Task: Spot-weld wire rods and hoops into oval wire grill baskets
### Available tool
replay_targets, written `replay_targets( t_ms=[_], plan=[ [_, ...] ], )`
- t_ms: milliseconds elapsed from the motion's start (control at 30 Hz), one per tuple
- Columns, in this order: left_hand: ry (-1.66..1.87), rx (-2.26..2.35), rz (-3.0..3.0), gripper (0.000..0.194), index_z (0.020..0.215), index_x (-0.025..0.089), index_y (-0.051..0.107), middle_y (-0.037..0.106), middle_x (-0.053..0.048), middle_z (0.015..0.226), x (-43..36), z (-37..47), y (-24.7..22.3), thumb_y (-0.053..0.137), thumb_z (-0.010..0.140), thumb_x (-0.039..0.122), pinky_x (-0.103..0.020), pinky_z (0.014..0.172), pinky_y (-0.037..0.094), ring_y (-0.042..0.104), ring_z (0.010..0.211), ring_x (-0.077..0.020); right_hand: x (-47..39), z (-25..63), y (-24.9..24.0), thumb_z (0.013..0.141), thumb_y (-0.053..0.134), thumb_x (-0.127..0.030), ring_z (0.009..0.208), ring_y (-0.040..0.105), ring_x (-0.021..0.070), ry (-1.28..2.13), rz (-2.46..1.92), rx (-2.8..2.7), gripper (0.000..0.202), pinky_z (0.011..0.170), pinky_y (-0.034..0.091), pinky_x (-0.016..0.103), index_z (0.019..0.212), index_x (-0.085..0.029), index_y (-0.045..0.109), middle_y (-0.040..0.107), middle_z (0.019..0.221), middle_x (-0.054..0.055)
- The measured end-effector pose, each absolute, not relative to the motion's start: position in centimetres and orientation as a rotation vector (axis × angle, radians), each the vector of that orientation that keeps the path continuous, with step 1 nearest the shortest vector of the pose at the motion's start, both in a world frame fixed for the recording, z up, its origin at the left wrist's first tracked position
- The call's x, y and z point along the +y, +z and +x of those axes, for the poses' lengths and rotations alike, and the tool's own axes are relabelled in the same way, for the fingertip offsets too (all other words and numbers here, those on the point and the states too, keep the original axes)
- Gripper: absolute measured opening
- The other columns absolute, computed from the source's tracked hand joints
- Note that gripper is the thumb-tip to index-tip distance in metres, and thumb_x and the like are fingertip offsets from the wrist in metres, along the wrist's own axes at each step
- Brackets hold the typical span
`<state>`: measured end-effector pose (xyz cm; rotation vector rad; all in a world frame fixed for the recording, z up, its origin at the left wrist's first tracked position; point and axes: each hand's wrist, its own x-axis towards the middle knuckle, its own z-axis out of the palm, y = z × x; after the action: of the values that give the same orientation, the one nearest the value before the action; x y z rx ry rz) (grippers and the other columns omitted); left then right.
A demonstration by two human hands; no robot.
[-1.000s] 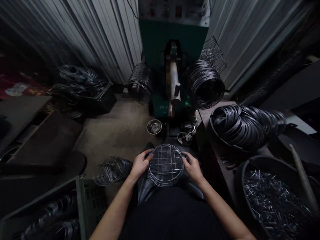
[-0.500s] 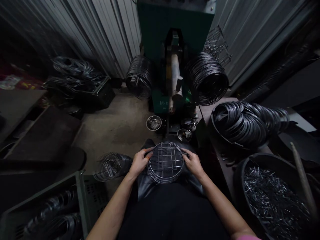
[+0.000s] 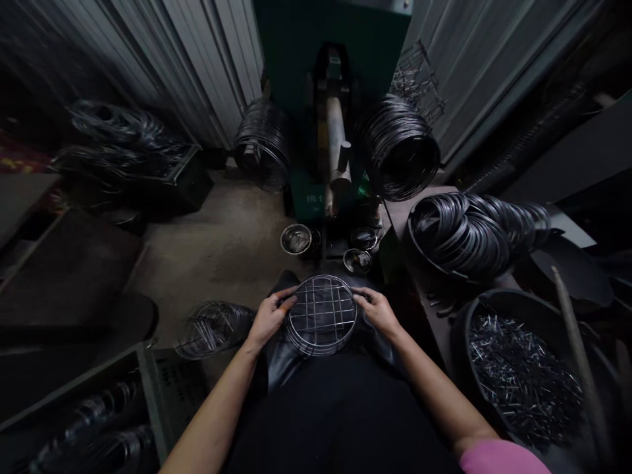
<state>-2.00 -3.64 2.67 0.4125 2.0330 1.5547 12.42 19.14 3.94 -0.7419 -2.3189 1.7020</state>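
A round wire rack [image 3: 322, 315], made of rings with a grid of crossed wires, lies over my lap. My left hand [image 3: 271, 316] grips its left rim, thumb and fingers closed on the wire. On the opposite side my right hand [image 3: 376, 309] pinches the upper right rim. Dark trousers and a dark apron [image 3: 340, 415] are beneath the rack. Straight ahead stands a green machine [image 3: 306, 197] with a metal cylinder arm [image 3: 336, 138] pointing down toward me.
Wire ring stacks hang left [image 3: 261, 145] and right [image 3: 402, 148] of the machine. More rings [image 3: 459, 230] fill a pan at right, above a tub of short wire pieces [image 3: 523, 375]. Small bowls [image 3: 296, 239] sit ahead. A green crate [image 3: 148, 395] stands lower left.
The whole view has shifted slightly, so the surroundings sit further left. Both hands still hold the rack, which appears turned slightly.
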Motion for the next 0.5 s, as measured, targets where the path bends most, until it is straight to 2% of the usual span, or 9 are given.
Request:
replay_targets(
  t_ms=[167,367,500],
  plan=[
    [1.567,1.976,0.338,0.052,0.105,0.015,0.069,0.072,-0.009,0.105,-3.4,-2.4,2.6,0.068,0.066,0.050,-0.043,0.098,0.043,0.062,0.104,-0.0283,19.0,11.9,3.8,0.072,0.063,-0.035,0.083,0.064,0.0209,1.719,-0.789,-2.230,0.024,0.078,0.047,0.032,0.086,-0.017,0.071,0.072,0.085,0.004],
    [1.546,1.987,0.353,0.050,0.103,0.015,0.069,0.072,-0.009,0.102,-2.9,-2.6,2.2,0.066,0.068,0.050,-0.042,0.096,0.045,0.063,0.102,-0.0281,18.4,12.4,3.1,0.071,0.064,-0.034,0.085,0.063,0.0214,1.763,-0.836,-2.116,0.023,0.081,0.046,0.033,0.085,-0.018,0.072,0.072,0.087,0.005],
    [1.431,2.103,0.570,0.051,0.109,0.016,0.067,0.069,-0.010,0.107,-3.5,-3.0,2.1,0.055,0.077,0.055,-0.043,0.098,0.043,0.060,0.106,-0.0269,18.5,12.8,2.8,0.071,0.064,-0.037,0.089,0.063,0.0227,1.829,-0.870,-2.099,0.026,0.085,0.046,0.036,0.088,-0.019,0.072,0.073,0.091,0.006]
  ],
)
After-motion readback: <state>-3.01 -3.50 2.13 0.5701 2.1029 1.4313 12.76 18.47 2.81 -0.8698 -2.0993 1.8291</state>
